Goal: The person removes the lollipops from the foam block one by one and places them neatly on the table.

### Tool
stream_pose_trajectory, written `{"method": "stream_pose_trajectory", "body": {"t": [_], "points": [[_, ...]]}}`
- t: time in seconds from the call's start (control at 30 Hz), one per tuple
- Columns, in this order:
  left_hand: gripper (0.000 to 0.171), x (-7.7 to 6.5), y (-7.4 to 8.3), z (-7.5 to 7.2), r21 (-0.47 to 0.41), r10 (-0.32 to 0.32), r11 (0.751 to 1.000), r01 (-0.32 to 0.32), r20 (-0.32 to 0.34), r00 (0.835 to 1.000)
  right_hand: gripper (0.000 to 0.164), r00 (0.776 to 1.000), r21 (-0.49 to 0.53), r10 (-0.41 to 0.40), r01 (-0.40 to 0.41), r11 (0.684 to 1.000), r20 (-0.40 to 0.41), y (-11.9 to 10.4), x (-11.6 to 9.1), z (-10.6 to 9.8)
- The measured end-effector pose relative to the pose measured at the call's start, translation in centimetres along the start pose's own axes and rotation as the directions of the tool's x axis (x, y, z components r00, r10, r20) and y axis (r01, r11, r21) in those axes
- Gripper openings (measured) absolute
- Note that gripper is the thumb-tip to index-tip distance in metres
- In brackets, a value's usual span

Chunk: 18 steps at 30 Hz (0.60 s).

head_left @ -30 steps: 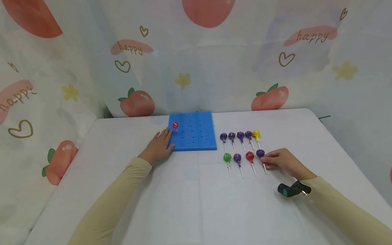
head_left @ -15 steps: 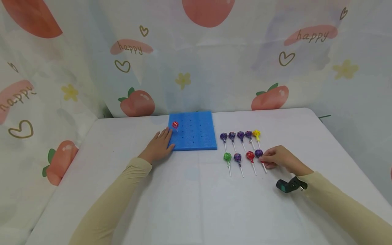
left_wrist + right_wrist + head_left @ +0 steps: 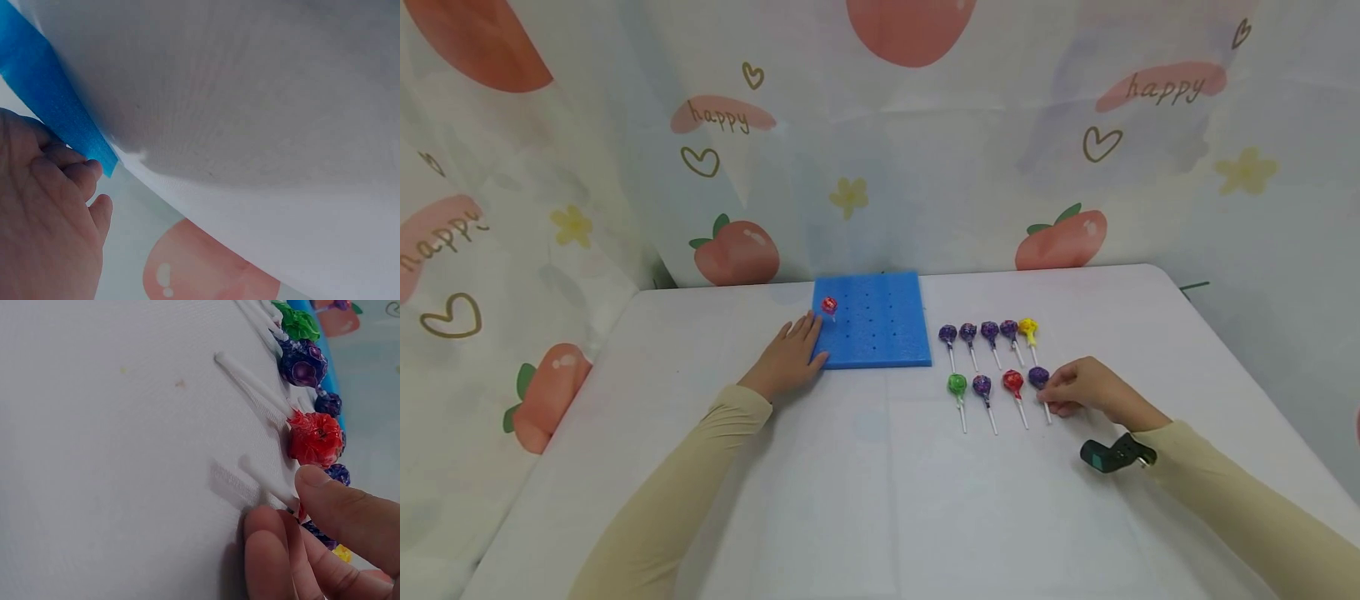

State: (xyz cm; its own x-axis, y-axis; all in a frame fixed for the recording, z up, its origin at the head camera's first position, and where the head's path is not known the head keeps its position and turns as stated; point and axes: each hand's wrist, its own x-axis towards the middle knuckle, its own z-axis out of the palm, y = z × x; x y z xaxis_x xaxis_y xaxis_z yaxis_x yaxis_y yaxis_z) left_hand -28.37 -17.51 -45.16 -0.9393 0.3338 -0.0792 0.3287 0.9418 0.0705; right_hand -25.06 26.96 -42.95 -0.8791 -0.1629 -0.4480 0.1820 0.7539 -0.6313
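Note:
My left hand (image 3: pixel 785 360) lies with straight fingers against the left edge of a blue board (image 3: pixel 887 354) dotted with small holes. One red lollipop (image 3: pixel 829 305) stands upright in that board. To the right, my right hand (image 3: pixel 1086 387) pinches a purple lollipop (image 3: pixel 1039 377) between thumb and fingers near its head. In the right wrist view, its white stick (image 3: pixel 269 484) pokes out from the fingers, and most of its head is hidden. Just left of it lies another red lollipop (image 3: pixel 1012 382), and a yellow lollipop (image 3: pixel 1028 331) is behind it.
Several dark purple lollipops (image 3: pixel 989 331) line the back row, sticks pointing toward me. A green lollipop (image 3: pixel 957 385) and another purple lollipop (image 3: pixel 982 387) lie in the front row. The white table (image 3: pixel 850 483) ends at a patterned curtain (image 3: pixel 925 192) behind the board.
The pinched purple lollipop shifts slightly left, then back right, with my right hand. Its stick now points more straight toward me. My left hand and the board stay put.

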Motion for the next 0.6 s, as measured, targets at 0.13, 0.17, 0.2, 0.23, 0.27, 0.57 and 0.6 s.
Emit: {"method": "stream_pose_trajectory", "body": {"t": [0.13, 0.17, 0.2, 0.23, 0.27, 0.57, 0.6], "points": [[0.069, 0.01, 0.01, 0.0, -0.003, 0.0, 1.0, 0.0, 0.005, 1.0, 0.024, 1.0, -0.005, 0.003, -0.003, 1.0, -0.011, 0.11, -0.05, 0.05], [0.069, 0.01, -0.01, 0.03, -0.003, 0.001, 1.0, -0.001, 0.004, 1.0, 0.024, 1.0, -0.004, 0.0, -0.001, 1.0, -0.014, 0.15, -0.06, 0.07], [0.07, 0.02, -0.02, 0.02, -0.005, 0.0, 1.0, 0.0, 0.007, 1.0, 0.024, 1.0, -0.003, -0.001, 0.001, 1.0, -0.016, 0.18, -0.07, 0.08], [0.07, 0.02, -0.02, 0.03, -0.006, 0.002, 1.0, -0.002, 0.006, 1.0, 0.024, 1.0, 0.0, -0.003, 0.003, 1.0, -0.018, 0.2, -0.08, 0.09], [0.069, 0.03, -0.03, 0.04, -0.005, 0.002, 1.0, -0.002, 0.005, 1.0, 0.023, 1.0, 0.0, -0.007, 0.007, 1.0, -0.02, 0.22, -0.09, 0.11], [0.07, 0.05, -0.04, 0.03, -0.008, -0.002, 1.0, 0.002, 0.006, 1.0, 0.024, 0.999, -0.011, -0.027, 0.026, 1.0, -0.018, 0.26, 0.0, 0.14], [0.07, 0.05, -0.03, 0.04, -0.009, -0.003, 1.0, 0.003, 0.007, 1.0, 0.024, 1.0, -0.015, -0.026, 0.026, 1.0, -0.016, 0.25, 0.0, 0.14]]}}
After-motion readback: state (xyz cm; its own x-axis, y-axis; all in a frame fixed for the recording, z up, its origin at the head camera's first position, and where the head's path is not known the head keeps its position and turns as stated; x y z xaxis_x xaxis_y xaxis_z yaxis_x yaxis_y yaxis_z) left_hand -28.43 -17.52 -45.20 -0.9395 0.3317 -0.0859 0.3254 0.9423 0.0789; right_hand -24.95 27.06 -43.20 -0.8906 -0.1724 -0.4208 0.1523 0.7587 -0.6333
